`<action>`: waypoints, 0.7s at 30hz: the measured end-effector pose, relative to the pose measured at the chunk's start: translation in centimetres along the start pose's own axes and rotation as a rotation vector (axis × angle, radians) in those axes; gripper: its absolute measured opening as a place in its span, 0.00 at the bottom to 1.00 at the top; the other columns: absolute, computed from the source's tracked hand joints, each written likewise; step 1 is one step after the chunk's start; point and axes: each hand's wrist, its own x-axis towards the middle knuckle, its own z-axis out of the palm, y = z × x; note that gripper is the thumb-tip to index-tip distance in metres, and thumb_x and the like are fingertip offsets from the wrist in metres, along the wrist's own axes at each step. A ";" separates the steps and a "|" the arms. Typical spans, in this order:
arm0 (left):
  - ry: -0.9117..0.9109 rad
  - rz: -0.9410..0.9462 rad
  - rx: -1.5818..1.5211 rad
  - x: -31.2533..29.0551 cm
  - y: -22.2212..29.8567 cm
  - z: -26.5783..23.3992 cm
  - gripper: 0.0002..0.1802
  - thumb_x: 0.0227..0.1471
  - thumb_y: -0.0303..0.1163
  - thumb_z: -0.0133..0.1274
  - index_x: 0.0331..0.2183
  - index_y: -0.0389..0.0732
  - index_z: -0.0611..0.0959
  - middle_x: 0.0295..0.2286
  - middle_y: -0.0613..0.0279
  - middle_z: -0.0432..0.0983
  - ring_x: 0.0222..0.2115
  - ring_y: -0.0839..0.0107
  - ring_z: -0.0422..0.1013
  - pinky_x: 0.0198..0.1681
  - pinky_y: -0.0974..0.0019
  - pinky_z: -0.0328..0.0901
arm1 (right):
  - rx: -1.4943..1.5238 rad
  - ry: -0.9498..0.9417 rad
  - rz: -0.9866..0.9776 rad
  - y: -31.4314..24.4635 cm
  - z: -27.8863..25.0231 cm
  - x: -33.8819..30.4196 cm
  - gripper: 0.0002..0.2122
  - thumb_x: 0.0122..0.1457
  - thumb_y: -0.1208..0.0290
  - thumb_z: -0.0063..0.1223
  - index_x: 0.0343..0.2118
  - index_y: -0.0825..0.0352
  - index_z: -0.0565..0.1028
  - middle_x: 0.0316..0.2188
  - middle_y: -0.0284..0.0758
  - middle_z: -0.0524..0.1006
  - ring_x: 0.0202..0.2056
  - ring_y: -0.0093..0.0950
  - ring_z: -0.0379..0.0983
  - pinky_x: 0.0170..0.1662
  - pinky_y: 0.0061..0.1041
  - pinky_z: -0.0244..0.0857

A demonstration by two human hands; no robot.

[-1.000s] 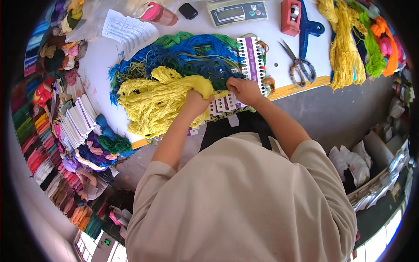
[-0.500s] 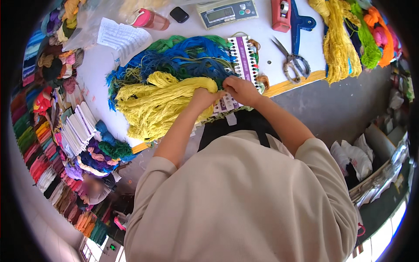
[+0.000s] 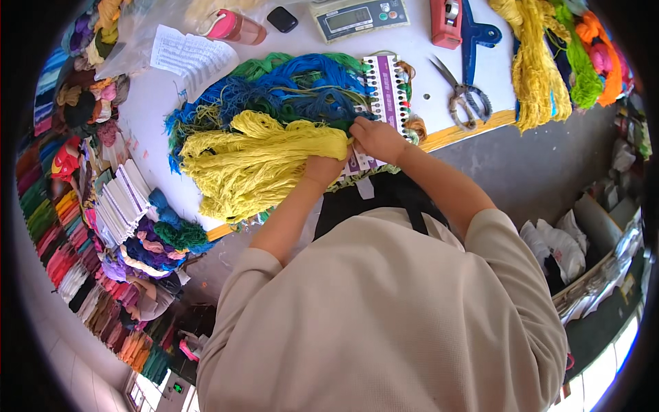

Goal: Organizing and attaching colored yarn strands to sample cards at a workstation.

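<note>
A thick yellow yarn skein [image 3: 254, 154] lies across the near side of the worktable, its right end looped over my left hand [image 3: 325, 168]. My left hand grips that end from below, its fingers mostly hidden by the yarn. At the skein's tip, my right hand [image 3: 377, 141] is closed in a pinch; what sits between its fingertips is too small to make out. Under and beside my right hand lies a white and purple thread card [image 3: 386, 93] with holes along its edges and short coloured threads tied on. Blue and green skeins [image 3: 295, 79] lie behind the yellow one.
Scissors [image 3: 463, 96], a blue clip [image 3: 480, 36], a red tape dispenser [image 3: 447, 24] and a digital scale [image 3: 360, 19] lie beyond. A handwritten sheet [image 3: 189, 58] and a pink-capped bottle [image 3: 235, 27] are at the far left. More yellow skeins [image 3: 535, 69] hang over the table edge.
The yellow skein's right end now covers my left fingers and thumb, which showed before. My left hand has shifted slightly right and nearer me; my right hand stays at the skein's tip.
</note>
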 end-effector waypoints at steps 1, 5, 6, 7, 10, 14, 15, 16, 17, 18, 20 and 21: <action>0.001 -0.002 0.001 0.1 0.0 -0.1 0.17 0.51 0.44 0.53 0.35 0.40 0.80 0.34 0.51 0.76 0.39 0.47 0.71 0.44 0.48 0.64 | 0.001 -0.001 -0.002 0.0 0.1 0.0 0.09 0.54 0.70 0.52 0.34 0.67 0.68 0.32 0.40 0.69 0.31 0.41 0.74 0.30 0.37 0.70; 0.079 0.013 -0.004 -0.1 -0.3 0.4 0.14 0.48 0.40 0.57 0.33 0.39 0.81 0.33 0.51 0.77 0.36 0.48 0.72 0.40 0.49 0.65 | 0.085 0.024 0.005 -0.1 -0.2 -0.1 0.10 0.53 0.70 0.52 0.35 0.68 0.67 0.32 0.41 0.68 0.30 0.42 0.74 0.30 0.38 0.70; 0.110 0.014 0.053 -0.4 -0.4 0.6 0.15 0.48 0.40 0.57 0.34 0.39 0.81 0.33 0.51 0.77 0.36 0.48 0.72 0.40 0.49 0.65 | 0.114 0.044 -0.034 -0.3 -0.3 0.0 0.10 0.53 0.70 0.52 0.35 0.68 0.67 0.32 0.41 0.68 0.30 0.42 0.74 0.30 0.38 0.70; 0.110 0.016 0.051 -0.2 -0.2 0.6 0.15 0.48 0.40 0.57 0.34 0.39 0.81 0.33 0.51 0.77 0.36 0.48 0.72 0.40 0.49 0.65 | 0.112 0.044 -0.032 -0.2 -0.2 0.0 0.10 0.53 0.70 0.52 0.35 0.68 0.67 0.32 0.41 0.68 0.30 0.42 0.74 0.30 0.38 0.70; 0.083 -0.013 0.063 0.1 0.3 0.1 0.15 0.49 0.40 0.57 0.35 0.39 0.81 0.33 0.51 0.77 0.36 0.48 0.71 0.41 0.49 0.65 | 0.064 0.035 -0.005 -0.2 0.2 0.0 0.10 0.54 0.71 0.52 0.36 0.67 0.67 0.32 0.41 0.69 0.29 0.43 0.74 0.31 0.38 0.70; 0.016 -0.021 -0.177 0.6 0.4 -1.4 0.16 0.50 0.41 0.56 0.35 0.39 0.81 0.34 0.51 0.76 0.38 0.48 0.71 0.42 0.50 0.65 | 0.143 0.031 0.136 -0.5 0.2 -0.7 0.09 0.55 0.71 0.52 0.37 0.65 0.67 0.33 0.40 0.70 0.30 0.43 0.74 0.32 0.39 0.70; -0.041 -0.057 -0.249 0.6 0.3 -1.7 0.16 0.51 0.42 0.56 0.35 0.39 0.80 0.34 0.51 0.76 0.38 0.48 0.71 0.42 0.50 0.64 | 0.184 0.067 0.134 -0.5 0.2 -0.7 0.09 0.55 0.71 0.51 0.37 0.65 0.67 0.33 0.40 0.70 0.30 0.43 0.74 0.32 0.39 0.70; -0.038 -0.058 -0.250 0.6 0.1 -1.6 0.16 0.51 0.42 0.56 0.35 0.39 0.80 0.34 0.51 0.76 0.38 0.48 0.71 0.42 0.50 0.64 | 0.225 0.100 0.130 -0.7 0.0 -0.7 0.09 0.55 0.71 0.51 0.38 0.65 0.67 0.34 0.40 0.71 0.31 0.44 0.74 0.32 0.39 0.70; -0.047 -0.043 -0.179 0.5 -0.1 -1.5 0.16 0.51 0.42 0.57 0.35 0.38 0.80 0.34 0.51 0.76 0.39 0.48 0.71 0.43 0.50 0.64 | 0.224 0.098 0.129 -1.0 -0.1 -0.7 0.09 0.55 0.71 0.51 0.38 0.65 0.67 0.34 0.40 0.71 0.31 0.44 0.74 0.32 0.39 0.70; -0.057 -0.029 -0.107 0.4 -0.2 -1.3 0.17 0.51 0.42 0.57 0.35 0.38 0.80 0.34 0.51 0.76 0.40 0.48 0.70 0.44 0.50 0.64 | 0.234 0.080 0.145 -1.4 -0.1 -0.6 0.10 0.55 0.71 0.51 0.39 0.65 0.66 0.34 0.40 0.71 0.31 0.44 0.74 0.33 0.39 0.70; -0.084 -0.042 -0.096 0.6 0.0 -1.4 0.17 0.50 0.42 0.57 0.36 0.38 0.80 0.35 0.50 0.76 0.41 0.48 0.70 0.45 0.51 0.64 | 0.259 0.054 0.174 -1.4 0.1 -0.5 0.11 0.55 0.73 0.51 0.39 0.64 0.66 0.34 0.40 0.71 0.31 0.45 0.74 0.33 0.40 0.69; -0.111 -0.058 -0.083 0.6 0.1 -1.5 0.17 0.50 0.41 0.58 0.37 0.38 0.80 0.36 0.49 0.75 0.42 0.47 0.70 0.46 0.51 0.63 | 0.259 0.054 0.174 -1.2 0.2 -0.4 0.11 0.55 0.73 0.51 0.39 0.64 0.66 0.34 0.40 0.71 0.31 0.45 0.74 0.33 0.40 0.69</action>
